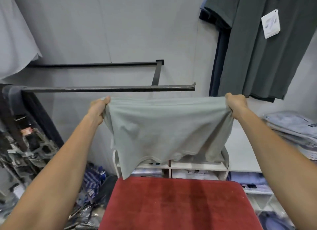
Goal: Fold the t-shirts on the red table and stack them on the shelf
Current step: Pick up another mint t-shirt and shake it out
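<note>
A light grey t-shirt [164,130] hangs stretched in the air above the far end of the red table [178,204]. My left hand [98,108] grips its upper left corner, and my right hand [235,104] grips the upper right corner. The shirt's lower edge dangles just over the table's far edge and hides part of the white shelf [197,168] behind it. Folded packaged shirts lie in the shelf's compartments.
A black metal rail [109,89] juts from the grey wall just beyond my hands. Dark shirts [265,49] hang at the upper right. A stack of folded shirts [295,127] sits at the right, and packaged clothes [91,183] lie on the floor left.
</note>
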